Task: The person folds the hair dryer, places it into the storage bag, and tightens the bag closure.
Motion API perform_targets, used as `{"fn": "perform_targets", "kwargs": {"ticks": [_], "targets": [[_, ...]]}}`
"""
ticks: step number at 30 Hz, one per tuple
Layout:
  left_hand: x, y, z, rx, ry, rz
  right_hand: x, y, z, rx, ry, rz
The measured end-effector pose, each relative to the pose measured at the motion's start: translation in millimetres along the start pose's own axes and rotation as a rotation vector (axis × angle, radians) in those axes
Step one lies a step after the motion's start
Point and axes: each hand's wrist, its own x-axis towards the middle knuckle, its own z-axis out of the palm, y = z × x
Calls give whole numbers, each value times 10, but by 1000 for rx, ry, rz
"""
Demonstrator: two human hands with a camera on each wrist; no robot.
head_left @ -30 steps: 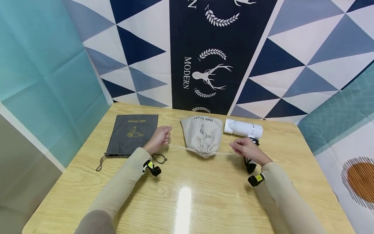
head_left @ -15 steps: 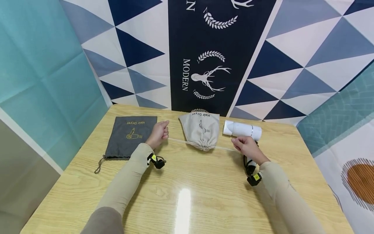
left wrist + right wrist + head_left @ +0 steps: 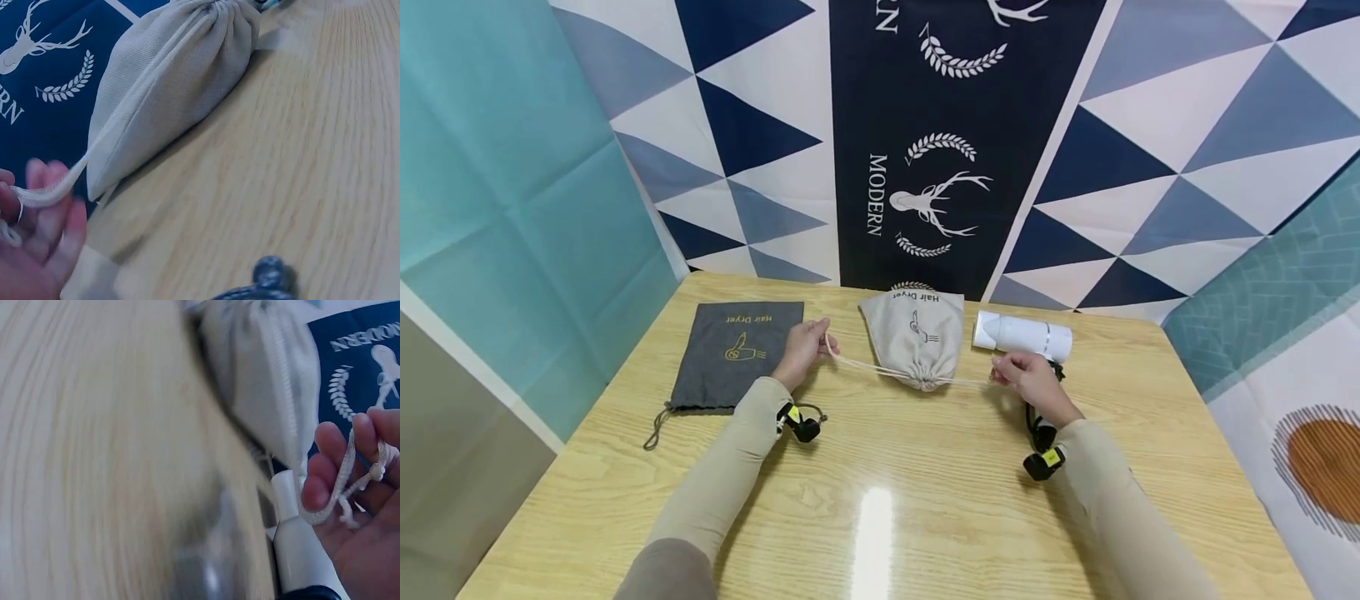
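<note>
Pinching the pale drawstring (image 3: 47, 196), the left hand (image 3: 801, 353) and right hand (image 3: 1034, 383) flank the gathered beige bag (image 3: 917, 335), mid-frame in the head view.

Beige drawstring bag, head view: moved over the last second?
Yes. Against the navy wall panel, the beige drawstring bag has shifted slightly up the picture, toward the panel; can't tell whether slid or lifted.

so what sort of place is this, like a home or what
Probably a makeshift indoor recording corner, though I can't be certain: a pale wood-grain tabletop stands before a navy, blue and white printed backdrop, with a creased plain teal sheet hanging at the left.
</note>
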Motion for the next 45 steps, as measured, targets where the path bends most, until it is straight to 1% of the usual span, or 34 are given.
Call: {"fn": "perform_targets", "kwargs": {"ticks": [2,4,7,11,15,22,24,26,31,39,41,45], "targets": [[-20,37,-22,35,55,20,-19,-5,-8,-4,25,7],[-43,86,-31,61,90,46,-29,-3,-14,-17,39,3],[-63,146,-36,96,92,76,-37,-1,-12,-43,50,-5],[-71,164,-37,135,47,74,-40,-7,6,-110,43,-19],[-76,118,-24,184,2,63,-45,-34,30,-179,29,-23],[-128,70,36,297,-79,108,-86,-82,91,-307,8,-88],[-142,67,58,315,-102,114,-96,-77,113,-333,4,-99],[-151,64,70,325,-128,115,-99,-73,125,-346,-1,-110],[-154,43,77,369,-163,135,-100,-82,123,-370,-21,-109],[-203,39,96,495,-227,160,-131,-104,139,-402,-53,-69],[-217,44,99,534,-241,165,-139,-108,148,-415,-63,-70],[-243,51,101,601,-249,171,-152,-122,156,-434,-56,-78]]}}
